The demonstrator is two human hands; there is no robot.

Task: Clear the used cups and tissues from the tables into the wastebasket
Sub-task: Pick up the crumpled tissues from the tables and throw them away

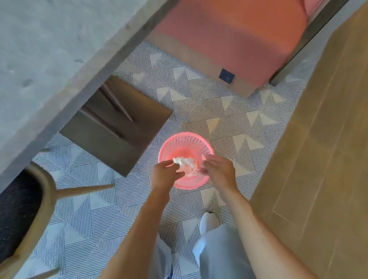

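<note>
Over a pink wastebasket [186, 144] on the patterned floor tiles, between a grey table [35, 48] at ten o'clock and a wooden table [326, 145] at three o'clock: both arms reaching down from six o'clock. Left hand [165, 174] hovering over the basket's seven o'clock rim, fingers loosely curled, fingertips at the edge of the crumpled tissues [187, 166] (touching or just letting go, impossible to tell). Right hand [218, 169] hanging over the four o'clock rim, fingers relaxed and apparently holding nothing. White tissues lying inside the basket, or dropping into it; any cup among them too blurred to make out.

Judging progress: one load going in, both tabletops showing no cups or tissues in the parts within view, though most of each surface lying out of frame, so remaining work impossible to rule out.

Showing no readable writing or brand anywhere; a small dark plate [226, 75] at twelve o'clock on the orange bench [236, 36] bearing a mark too small to read.
</note>
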